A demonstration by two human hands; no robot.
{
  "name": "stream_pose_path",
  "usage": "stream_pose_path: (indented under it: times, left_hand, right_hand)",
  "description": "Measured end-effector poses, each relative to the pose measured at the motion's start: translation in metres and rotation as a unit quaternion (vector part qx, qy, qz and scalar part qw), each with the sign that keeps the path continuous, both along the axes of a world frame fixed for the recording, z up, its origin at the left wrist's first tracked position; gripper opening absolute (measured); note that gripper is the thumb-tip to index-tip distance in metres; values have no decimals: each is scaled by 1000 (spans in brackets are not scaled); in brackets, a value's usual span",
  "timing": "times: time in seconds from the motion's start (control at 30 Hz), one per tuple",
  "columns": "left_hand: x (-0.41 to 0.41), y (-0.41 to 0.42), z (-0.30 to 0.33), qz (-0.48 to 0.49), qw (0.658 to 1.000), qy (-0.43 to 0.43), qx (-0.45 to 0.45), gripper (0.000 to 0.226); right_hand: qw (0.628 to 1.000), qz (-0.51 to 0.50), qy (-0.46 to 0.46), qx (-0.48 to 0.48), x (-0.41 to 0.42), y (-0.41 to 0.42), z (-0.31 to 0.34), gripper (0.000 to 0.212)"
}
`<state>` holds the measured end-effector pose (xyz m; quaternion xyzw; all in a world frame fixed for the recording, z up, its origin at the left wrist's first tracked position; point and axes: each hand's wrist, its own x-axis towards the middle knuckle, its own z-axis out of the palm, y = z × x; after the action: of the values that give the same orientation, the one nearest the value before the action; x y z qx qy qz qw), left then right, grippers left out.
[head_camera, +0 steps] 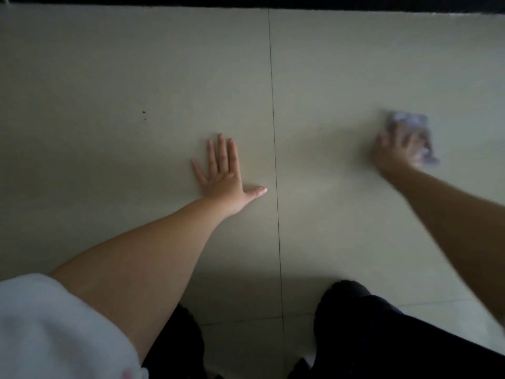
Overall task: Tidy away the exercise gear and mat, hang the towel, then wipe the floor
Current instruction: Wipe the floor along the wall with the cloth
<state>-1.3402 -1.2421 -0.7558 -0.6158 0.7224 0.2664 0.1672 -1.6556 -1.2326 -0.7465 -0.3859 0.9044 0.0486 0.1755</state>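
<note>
The left hand [222,170] lies flat on the pale tiled floor [136,77], fingers [220,151] straight and a little spread, thumb stuck out to the right toward a dark grout line [274,149] that runs from near to far. Well to the right, the right hand [393,151] presses on a crumpled whitish cloth [410,124] on the floor; it is blurred, so whether its fingers are flat or curled over the cloth cannot be told. Knees in dark trousers [382,324] rest on the near floor, and a white sleeve [49,324] fills the near left corner.
</note>
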Motion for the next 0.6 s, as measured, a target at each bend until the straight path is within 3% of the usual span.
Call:
stream_pose_path:
  times: [0.1,0.13,0.2,0.3,0.37,0.5,0.6]
  left_hand:
    - [-1,0,0,-3,1000,-4,-8,124]
    - [-2,-1,1,1,1000,-8,-8,124]
    - [-5,-2,2,0,1000,-29,5,122]
    - [-5,-2,1,3,1000,-24,6,123]
    - [-1,-1,1,8,1000,1,-3,124]
    - [0,0,1,-1,1000,4,5,124]
    - [0,-1,2,1,1000,2,4,124]
  right_hand:
    - [967,232,-6,-106,117,-11,-13,58]
    - [953,287,-45,-82,157,-15,-12,59]
    - [929,352,-106,-47,212,-23,-12,55]
    - [898,423,-103,-64,197,-44,-14,57]
    - [920,377,-92,-62,146,-46,-19,71]
    - [989,138,-38,-41,15,16,-20,76]
    - [997,-70,-32,-2,-35,58,-2,79]
